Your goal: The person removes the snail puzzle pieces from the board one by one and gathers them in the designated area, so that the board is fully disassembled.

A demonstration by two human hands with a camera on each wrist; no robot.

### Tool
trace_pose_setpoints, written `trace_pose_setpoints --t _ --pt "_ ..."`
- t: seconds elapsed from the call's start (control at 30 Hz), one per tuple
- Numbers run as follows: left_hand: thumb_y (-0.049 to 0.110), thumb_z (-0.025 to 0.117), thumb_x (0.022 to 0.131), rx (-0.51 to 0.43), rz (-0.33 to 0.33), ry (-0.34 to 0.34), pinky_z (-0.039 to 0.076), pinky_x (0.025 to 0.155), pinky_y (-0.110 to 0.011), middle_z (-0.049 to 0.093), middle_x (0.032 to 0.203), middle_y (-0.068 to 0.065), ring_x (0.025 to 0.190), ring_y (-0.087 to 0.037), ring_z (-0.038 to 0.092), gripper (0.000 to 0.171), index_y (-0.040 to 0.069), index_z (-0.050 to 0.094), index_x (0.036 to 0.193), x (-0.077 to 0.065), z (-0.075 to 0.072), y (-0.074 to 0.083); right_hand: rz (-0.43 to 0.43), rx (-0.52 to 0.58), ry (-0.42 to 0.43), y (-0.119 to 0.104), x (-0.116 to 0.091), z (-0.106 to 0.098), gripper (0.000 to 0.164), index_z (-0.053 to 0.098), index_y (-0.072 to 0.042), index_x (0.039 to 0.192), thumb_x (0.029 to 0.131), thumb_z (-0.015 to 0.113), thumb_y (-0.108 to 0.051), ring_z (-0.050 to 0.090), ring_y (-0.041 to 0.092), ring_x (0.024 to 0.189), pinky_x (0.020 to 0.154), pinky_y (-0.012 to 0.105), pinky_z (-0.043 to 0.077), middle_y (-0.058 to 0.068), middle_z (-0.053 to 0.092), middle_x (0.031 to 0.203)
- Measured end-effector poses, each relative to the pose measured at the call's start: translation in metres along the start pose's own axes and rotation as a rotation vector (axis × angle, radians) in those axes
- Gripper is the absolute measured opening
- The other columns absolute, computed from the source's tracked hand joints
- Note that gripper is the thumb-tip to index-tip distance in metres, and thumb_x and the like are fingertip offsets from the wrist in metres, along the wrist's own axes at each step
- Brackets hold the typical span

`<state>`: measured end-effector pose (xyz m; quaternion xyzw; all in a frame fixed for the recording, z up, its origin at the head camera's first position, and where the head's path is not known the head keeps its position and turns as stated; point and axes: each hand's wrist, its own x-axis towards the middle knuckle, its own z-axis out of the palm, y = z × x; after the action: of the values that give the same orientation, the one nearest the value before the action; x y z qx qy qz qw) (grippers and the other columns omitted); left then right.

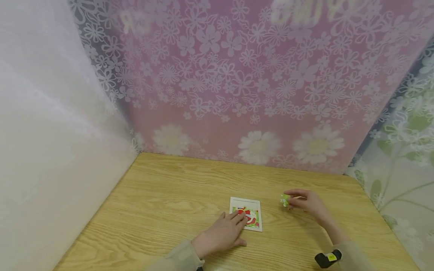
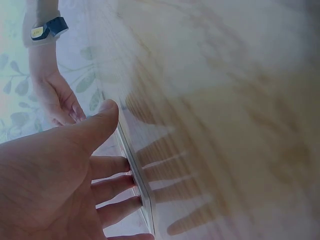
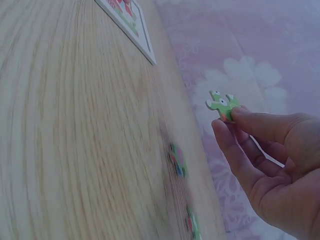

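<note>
A white-framed jigsaw board [image 1: 245,201] lies on the table, its lower part filled with a red and green picture. My left hand [image 1: 226,232] rests over that picture with fingers extended, covering some of it. In the left wrist view, the fingertips of my left hand [image 2: 60,170] meet the board's thin edge [image 2: 144,192]. Right of the board, my right hand [image 1: 309,205] is raised over the table and pinches a green puzzle piece [image 1: 284,200]. The right wrist view shows this puzzle piece [image 3: 223,106], printed with eyes, between thumb and fingertips of my right hand [image 3: 272,150].
Two more puzzle pieces lie on the wooden table [image 1: 162,199] below my right hand: one coloured piece [image 3: 178,160] and another greenish piece [image 3: 194,226]. A pink flowered curtain [image 1: 217,94] stands along the back edge, and a pale sheet [image 1: 51,131] borders the left side.
</note>
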<state>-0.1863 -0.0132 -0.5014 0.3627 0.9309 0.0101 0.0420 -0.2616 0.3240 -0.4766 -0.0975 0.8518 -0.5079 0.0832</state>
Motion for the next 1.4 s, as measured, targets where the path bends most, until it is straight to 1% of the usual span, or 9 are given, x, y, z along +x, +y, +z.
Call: trace_pose_setpoints --t 0.17,0.3,0.43,0.6,0.77,0.87,1.1,1.27,1.4 --pt "0.062 0.052 0.096 0.003 -0.003 0.0 0.043 0.11 -0.052 0.035 0.163 -0.001 0.149 -0.021 0.035 0.077 0.015 0.041 0.156 0.0 -0.001 0.001 -0.007 -0.003 0.032 0.007 -0.011 -0.016 0.045 0.057 0.007 0.138 0.1 0.065 -0.015 0.074 0.021 0.093 0.077 0.041 0.06 0.029 0.063 0.126" --pt "0.062 0.051 0.096 0.008 -0.001 0.001 0.043 0.11 -0.052 0.035 0.163 -0.001 0.149 -0.022 0.035 0.077 0.015 0.041 0.156 0.0 0.0 0.001 -0.011 -0.011 0.042 0.015 -0.018 -0.031 0.047 0.054 0.009 0.14 0.101 0.064 -0.016 0.073 0.016 0.092 0.079 0.039 0.06 0.025 0.065 0.124" --pt "0.061 0.051 0.096 0.005 0.004 0.003 0.043 0.109 -0.052 0.035 0.163 -0.002 0.149 -0.022 0.035 0.076 0.014 0.041 0.156 0.0 0.001 0.0 -0.011 0.025 0.049 0.022 -0.024 -0.046 0.048 0.053 0.011 0.139 0.101 0.064 -0.016 0.072 0.008 0.095 0.084 0.034 0.059 0.007 0.068 0.118" --pt "0.061 0.051 0.096 0.006 0.004 0.005 0.044 0.109 -0.052 0.035 0.163 -0.002 0.149 -0.022 0.035 0.076 0.014 0.041 0.156 0.0 0.001 0.0 -0.02 0.063 0.068 0.032 -0.03 -0.067 0.045 0.054 0.012 0.138 0.101 0.063 -0.013 0.072 0.009 0.095 0.084 0.032 0.059 -0.016 0.068 0.112" --pt "0.062 0.051 0.096 0.012 0.002 0.002 0.044 0.109 -0.052 0.035 0.163 -0.001 0.149 -0.021 0.035 0.077 0.015 0.041 0.156 0.0 0.002 0.0 -0.019 0.051 0.092 0.045 -0.036 -0.085 0.039 0.059 0.007 0.136 0.101 0.062 -0.011 0.073 0.007 0.092 0.081 0.024 0.059 -0.027 0.066 0.109" --pt "0.062 0.05 0.096 0.009 0.0 0.0 0.043 0.109 -0.052 0.034 0.163 -0.001 0.149 -0.021 0.034 0.077 0.015 0.041 0.156 0.001 0.003 -0.001 -0.02 0.025 0.109 0.052 -0.038 -0.092 0.038 0.061 0.005 0.136 0.101 0.062 -0.01 0.073 0.006 0.091 0.08 0.022 0.058 -0.028 0.066 0.109" --pt "0.06 0.051 0.098 -0.008 0.001 -0.008 0.042 0.11 -0.052 0.034 0.163 -0.002 0.149 -0.022 0.034 0.075 0.014 0.04 0.156 -0.001 0.002 0.0 0.039 -0.092 0.135 0.063 -0.043 -0.1 0.041 0.061 0.011 0.131 0.099 0.066 -0.014 0.07 0.001 0.089 0.075 0.018 0.056 -0.016 0.073 0.106" --pt "0.06 0.051 0.098 0.003 0.006 -0.001 0.043 0.109 -0.052 0.035 0.162 -0.002 0.148 -0.022 0.035 0.075 0.014 0.041 0.156 -0.001 0.001 0.0 0.123 -0.071 0.099 0.07 -0.045 -0.103 0.042 0.06 0.013 0.131 0.099 0.066 -0.013 0.074 0.01 0.088 0.077 0.026 0.059 0.008 0.075 0.114" --pt "0.06 0.051 0.098 0.008 0.007 0.001 0.044 0.109 -0.051 0.036 0.162 -0.002 0.148 -0.022 0.036 0.075 0.014 0.041 0.156 -0.001 0.0 0.0 0.176 -0.11 0.037 0.076 -0.045 -0.108 0.046 0.056 0.015 0.134 0.101 0.063 -0.016 0.075 0.013 0.09 0.08 0.03 0.06 0.028 0.065 0.127"
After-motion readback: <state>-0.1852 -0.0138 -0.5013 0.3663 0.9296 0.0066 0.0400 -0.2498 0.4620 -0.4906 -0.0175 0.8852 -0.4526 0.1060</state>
